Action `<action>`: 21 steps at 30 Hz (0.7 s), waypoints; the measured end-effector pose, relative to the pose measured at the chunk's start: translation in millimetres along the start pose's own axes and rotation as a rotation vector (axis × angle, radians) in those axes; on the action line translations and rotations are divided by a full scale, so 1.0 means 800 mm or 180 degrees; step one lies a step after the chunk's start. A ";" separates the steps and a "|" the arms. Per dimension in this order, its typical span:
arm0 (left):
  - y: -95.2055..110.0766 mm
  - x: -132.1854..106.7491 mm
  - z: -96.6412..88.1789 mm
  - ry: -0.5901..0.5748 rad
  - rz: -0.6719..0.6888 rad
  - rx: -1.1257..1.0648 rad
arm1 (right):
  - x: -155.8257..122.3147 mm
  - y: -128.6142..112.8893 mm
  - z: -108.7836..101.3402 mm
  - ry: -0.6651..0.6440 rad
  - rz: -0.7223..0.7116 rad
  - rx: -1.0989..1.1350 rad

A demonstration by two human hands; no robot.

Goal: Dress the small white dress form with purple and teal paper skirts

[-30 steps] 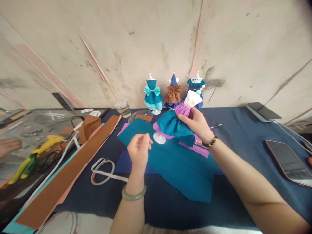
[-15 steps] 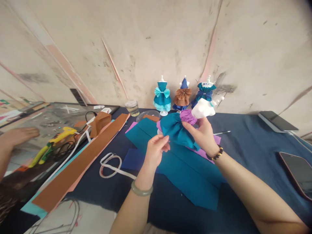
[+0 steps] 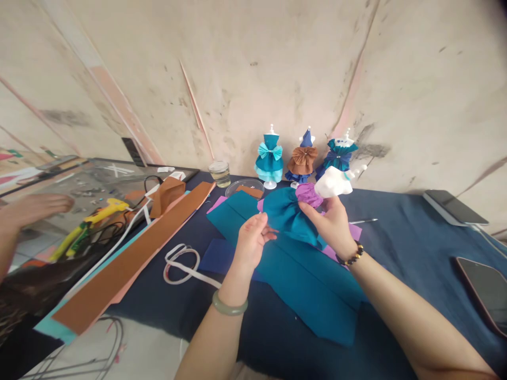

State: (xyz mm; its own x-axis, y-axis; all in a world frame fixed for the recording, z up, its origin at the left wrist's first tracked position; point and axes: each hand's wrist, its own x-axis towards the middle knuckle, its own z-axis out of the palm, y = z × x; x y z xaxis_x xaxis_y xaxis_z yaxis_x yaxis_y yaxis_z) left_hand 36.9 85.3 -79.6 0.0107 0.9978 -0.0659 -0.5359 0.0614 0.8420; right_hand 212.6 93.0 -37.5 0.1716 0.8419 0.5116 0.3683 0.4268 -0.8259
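Note:
A small white dress-form mannequin (image 3: 333, 182) lies tilted in my right hand (image 3: 330, 216), its neck end pointing right. It wears a crinkled purple bodice (image 3: 309, 195) and a gathered teal skirt (image 3: 287, 214). The thumb of my right hand presses where the skirt meets the bodice, and the other fingers are mostly hidden behind. Beside the skirt's left edge, my left hand (image 3: 253, 237) has thumb and forefinger pinched together, the other fingers loosely curled. What sits in that pinch is too small to tell. Teal paper sheets (image 3: 312, 285) lie beneath both hands.
Three dressed mannequins, one in teal (image 3: 270, 158), stand along the wall. Left are a glass (image 3: 220, 174), a clear dish (image 3: 237, 184), a tape roll (image 3: 180, 264), brown strips (image 3: 134, 258) and a yellow glue gun (image 3: 106, 208). Another person's hand (image 3: 39, 208) is far left; a phone (image 3: 485, 293) lies right.
My left hand has shifted slightly up and left along the skirt's edge. The mannequin has dipped a little in my right hand. The camera view has turned slightly left.

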 end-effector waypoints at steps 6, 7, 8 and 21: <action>-0.008 -0.005 0.007 -0.0501 -0.0566 0.0522 | -0.003 0.002 0.005 -0.0002 0.0053 -0.0095; -0.008 -0.005 0.007 -0.0491 -0.0593 0.0535 | -0.003 0.002 0.005 -0.0001 0.0059 -0.0104; -0.006 -0.005 0.006 -0.0467 -0.0595 0.0532 | -0.002 0.002 0.005 0.0006 0.0054 -0.0102; 0.007 0.004 -0.024 0.0636 0.1823 0.1657 | 0.027 0.013 -0.020 -0.0064 0.0473 0.1013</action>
State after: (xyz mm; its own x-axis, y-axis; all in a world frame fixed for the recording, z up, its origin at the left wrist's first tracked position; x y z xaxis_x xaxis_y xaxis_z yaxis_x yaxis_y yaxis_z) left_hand 17.5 88.5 -85.2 -0.3248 0.8573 0.3994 0.0510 -0.4058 0.9125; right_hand 234.8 110.5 -31.2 0.1826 0.9076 0.3781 0.0368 0.3780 -0.9251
